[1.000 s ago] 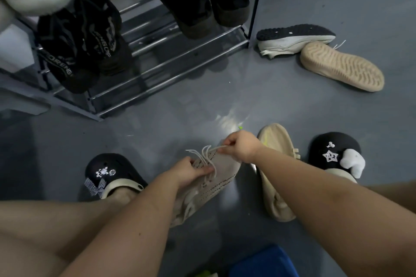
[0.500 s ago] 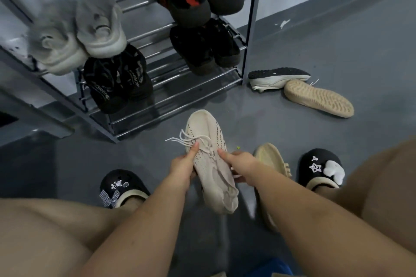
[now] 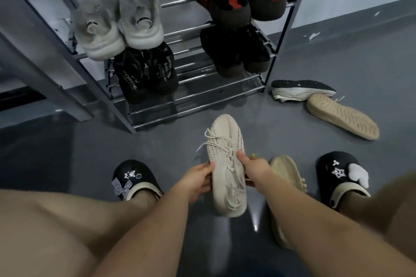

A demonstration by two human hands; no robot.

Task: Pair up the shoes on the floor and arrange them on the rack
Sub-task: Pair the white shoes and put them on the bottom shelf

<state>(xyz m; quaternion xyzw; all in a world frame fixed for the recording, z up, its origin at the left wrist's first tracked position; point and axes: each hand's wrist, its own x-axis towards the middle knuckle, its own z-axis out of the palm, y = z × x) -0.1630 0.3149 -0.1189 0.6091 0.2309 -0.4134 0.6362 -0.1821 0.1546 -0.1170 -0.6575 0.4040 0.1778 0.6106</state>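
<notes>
A beige knit sneaker (image 3: pixel 226 141) with loose laces is held above the floor, toe toward the rack. My left hand (image 3: pixel 195 181) grips its left side and my right hand (image 3: pixel 253 167) grips its right side near the laces. A second beige shoe (image 3: pixel 287 173) lies on the floor just right of my right arm, partly hidden by it. The metal shoe rack (image 3: pixel 202 94) stands ahead, with a grey fluffy pair (image 3: pixel 117 20) and three dark pairs on its shelves.
A black-and-white shoe (image 3: pixel 301 91) and a tan-soled shoe (image 3: pixel 342 116) lying sole-up rest on the grey floor right of the rack. My feet wear black clogs with charms (image 3: pixel 132 177) (image 3: pixel 337 173). A wall runs behind the rack.
The beige sneaker has been lifted off the floor and turned toe-forward toward the rack. My hands moved from its laces to its sides. The view tilted up, showing more of the rack.
</notes>
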